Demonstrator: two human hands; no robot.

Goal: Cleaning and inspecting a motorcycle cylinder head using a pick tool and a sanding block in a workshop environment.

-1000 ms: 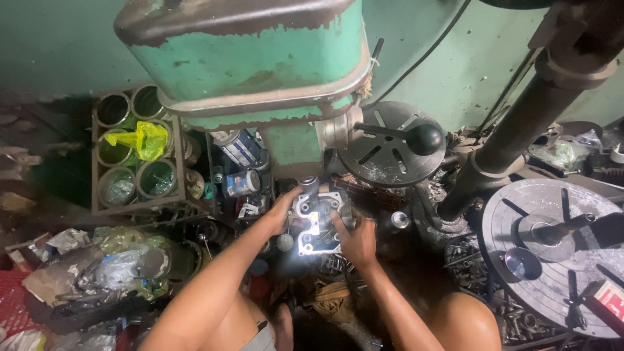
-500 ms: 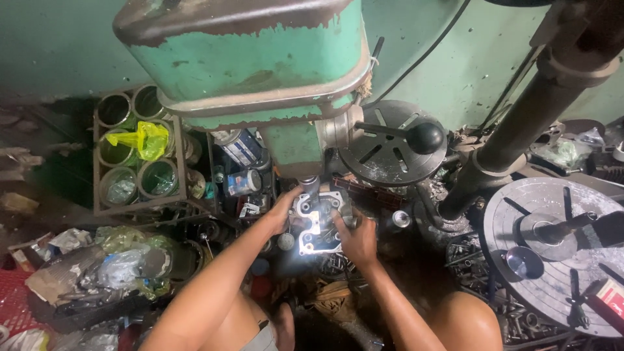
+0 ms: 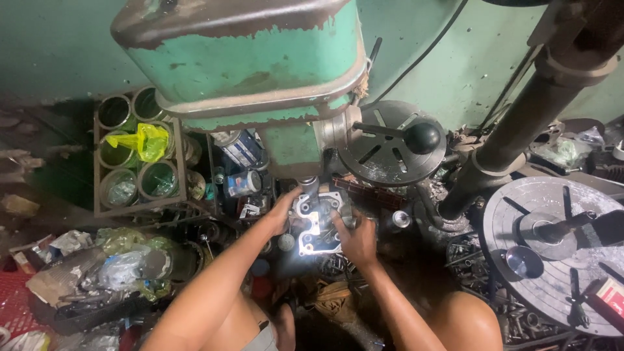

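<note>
Your left hand (image 3: 281,211) grips the nine o'clock edge of the bright, cast-metal block with round bores (image 3: 317,224), fingers curled on it. Your right hand (image 3: 356,239) clamps its four o'clock corner. The block sits just under the chipped green drill press head (image 3: 247,58). At two o'clock stands the dark spoked handwheel with a black ball knob (image 3: 393,143); at ten o'clock, a wire rack of green tins (image 3: 140,159).

Dim workshop, green wall (image 3: 52,52)
</note>
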